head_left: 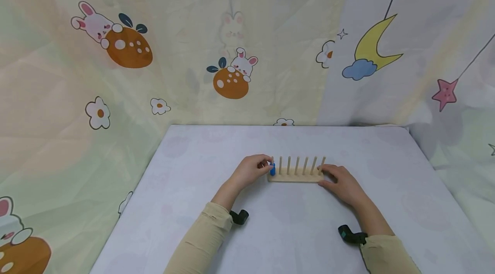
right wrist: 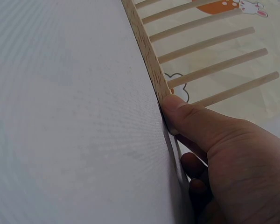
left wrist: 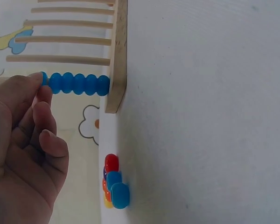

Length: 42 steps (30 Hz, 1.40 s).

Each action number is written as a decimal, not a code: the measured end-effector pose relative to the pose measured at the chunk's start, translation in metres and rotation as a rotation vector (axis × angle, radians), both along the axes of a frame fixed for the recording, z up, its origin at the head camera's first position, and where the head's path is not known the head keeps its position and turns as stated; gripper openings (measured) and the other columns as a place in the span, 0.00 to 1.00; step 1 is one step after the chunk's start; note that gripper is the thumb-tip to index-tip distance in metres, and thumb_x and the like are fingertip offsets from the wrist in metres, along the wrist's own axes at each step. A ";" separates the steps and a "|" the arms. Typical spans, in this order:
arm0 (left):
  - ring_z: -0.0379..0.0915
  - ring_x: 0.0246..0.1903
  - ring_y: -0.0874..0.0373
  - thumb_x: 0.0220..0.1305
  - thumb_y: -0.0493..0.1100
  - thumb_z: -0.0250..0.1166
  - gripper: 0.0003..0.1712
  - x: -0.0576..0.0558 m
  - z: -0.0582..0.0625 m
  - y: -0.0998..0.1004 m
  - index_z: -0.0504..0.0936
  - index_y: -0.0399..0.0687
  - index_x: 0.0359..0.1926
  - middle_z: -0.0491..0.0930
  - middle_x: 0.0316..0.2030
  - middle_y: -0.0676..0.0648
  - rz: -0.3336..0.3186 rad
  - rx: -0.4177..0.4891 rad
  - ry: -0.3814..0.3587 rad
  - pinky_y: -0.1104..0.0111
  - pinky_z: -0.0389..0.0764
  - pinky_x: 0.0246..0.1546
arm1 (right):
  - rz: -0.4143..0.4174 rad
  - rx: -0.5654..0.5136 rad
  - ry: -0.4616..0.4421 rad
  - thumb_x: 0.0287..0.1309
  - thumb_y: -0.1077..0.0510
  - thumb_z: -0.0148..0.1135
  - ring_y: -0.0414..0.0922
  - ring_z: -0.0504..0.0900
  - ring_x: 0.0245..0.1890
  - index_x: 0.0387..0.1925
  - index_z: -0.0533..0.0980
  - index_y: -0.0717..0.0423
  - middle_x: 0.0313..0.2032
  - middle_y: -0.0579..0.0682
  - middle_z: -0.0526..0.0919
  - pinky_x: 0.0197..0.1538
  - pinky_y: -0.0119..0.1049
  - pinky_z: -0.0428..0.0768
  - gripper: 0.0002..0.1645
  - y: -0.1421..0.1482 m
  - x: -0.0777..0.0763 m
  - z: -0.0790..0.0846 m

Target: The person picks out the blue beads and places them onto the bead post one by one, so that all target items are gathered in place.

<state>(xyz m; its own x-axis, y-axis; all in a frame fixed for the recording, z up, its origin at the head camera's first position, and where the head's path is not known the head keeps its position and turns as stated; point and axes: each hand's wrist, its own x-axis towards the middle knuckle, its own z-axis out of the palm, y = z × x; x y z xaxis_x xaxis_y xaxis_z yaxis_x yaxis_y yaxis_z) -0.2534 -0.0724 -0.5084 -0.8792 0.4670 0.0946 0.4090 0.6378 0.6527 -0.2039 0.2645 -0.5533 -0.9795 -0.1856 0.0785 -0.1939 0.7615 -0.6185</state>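
Observation:
A wooden peg board (head_left: 295,177) with a row of upright pegs stands on the table. Several blue beads (left wrist: 79,84) are stacked on its leftmost peg, down against the base. My left hand (head_left: 251,169) pinches one more blue bead (left wrist: 44,78) between thumb and index finger, higher on that same peg, just above the stack. The other fingers of this hand are loosely curled. At the opposite end, my right hand (head_left: 342,183) grips the right end of the base, its thumb on the front edge (right wrist: 151,65). The other pegs (right wrist: 214,44) carry no beads.
Loose beads in red (left wrist: 111,163), blue (left wrist: 120,195), orange and yellow lie in a cluster on the table left of the board, in the left wrist view. A white cloth covers the table (head_left: 286,226). Printed curtains (head_left: 185,50) hang behind it.

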 end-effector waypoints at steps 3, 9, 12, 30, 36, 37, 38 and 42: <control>0.73 0.35 0.65 0.68 0.50 0.64 0.14 0.000 -0.001 0.000 0.83 0.56 0.52 0.82 0.35 0.58 -0.001 -0.001 -0.003 0.74 0.75 0.33 | 0.006 0.004 -0.003 0.62 0.44 0.65 0.61 0.68 0.64 0.63 0.73 0.51 0.66 0.59 0.73 0.64 0.62 0.64 0.32 0.001 0.000 0.000; 0.73 0.34 0.65 0.68 0.50 0.64 0.15 0.001 -0.001 0.000 0.83 0.56 0.53 0.82 0.35 0.57 0.001 0.002 -0.010 0.74 0.75 0.32 | 0.007 0.011 -0.003 0.62 0.44 0.66 0.61 0.68 0.64 0.63 0.73 0.51 0.66 0.58 0.73 0.64 0.62 0.65 0.32 0.001 -0.001 0.000; 0.73 0.34 0.65 0.68 0.50 0.64 0.15 0.002 -0.001 0.000 0.82 0.56 0.54 0.82 0.35 0.57 0.004 0.010 -0.019 0.74 0.75 0.33 | 0.006 0.013 -0.012 0.61 0.44 0.66 0.60 0.68 0.65 0.64 0.73 0.51 0.66 0.58 0.73 0.65 0.61 0.65 0.32 0.002 -0.001 -0.001; 0.74 0.36 0.65 0.68 0.52 0.64 0.15 0.015 -0.006 -0.022 0.83 0.60 0.54 0.81 0.35 0.59 0.114 0.045 -0.008 0.71 0.77 0.38 | 0.004 0.002 0.002 0.62 0.44 0.66 0.61 0.68 0.64 0.63 0.73 0.50 0.65 0.58 0.73 0.64 0.62 0.65 0.31 0.001 -0.001 0.000; 0.75 0.38 0.63 0.67 0.51 0.65 0.16 0.015 -0.013 -0.040 0.84 0.55 0.53 0.81 0.38 0.58 0.160 0.072 -0.028 0.69 0.76 0.39 | 0.008 0.007 0.017 0.61 0.43 0.66 0.61 0.69 0.63 0.62 0.74 0.51 0.65 0.59 0.73 0.63 0.62 0.66 0.31 0.001 -0.001 -0.002; 0.75 0.38 0.63 0.67 0.51 0.66 0.16 0.015 -0.014 -0.043 0.84 0.55 0.53 0.80 0.38 0.58 0.171 0.072 -0.037 0.69 0.76 0.39 | 0.009 0.009 0.017 0.61 0.43 0.66 0.61 0.69 0.63 0.63 0.74 0.51 0.65 0.59 0.73 0.63 0.62 0.66 0.31 0.001 -0.001 -0.002; 0.74 0.39 0.62 0.67 0.51 0.66 0.16 0.015 -0.015 -0.046 0.84 0.55 0.52 0.80 0.38 0.58 0.183 0.069 -0.047 0.68 0.76 0.38 | 0.007 0.008 0.015 0.61 0.43 0.66 0.60 0.69 0.63 0.63 0.74 0.51 0.65 0.58 0.73 0.63 0.61 0.66 0.31 0.001 -0.001 -0.002; 0.73 0.39 0.60 0.67 0.53 0.65 0.15 0.016 -0.019 -0.056 0.84 0.57 0.51 0.79 0.39 0.58 0.232 0.054 -0.088 0.68 0.76 0.36 | 0.009 0.014 0.007 0.61 0.44 0.66 0.60 0.68 0.64 0.63 0.73 0.51 0.65 0.58 0.73 0.64 0.61 0.65 0.32 0.002 -0.001 -0.003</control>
<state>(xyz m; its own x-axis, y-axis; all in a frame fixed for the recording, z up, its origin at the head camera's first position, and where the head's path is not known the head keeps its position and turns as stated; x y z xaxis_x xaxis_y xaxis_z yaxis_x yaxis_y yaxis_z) -0.2378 -0.1288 -0.5273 -0.9682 0.2480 0.0324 0.1958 0.6710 0.7151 -0.2047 0.2668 -0.5562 -0.9772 -0.1953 0.0832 -0.2052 0.7681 -0.6065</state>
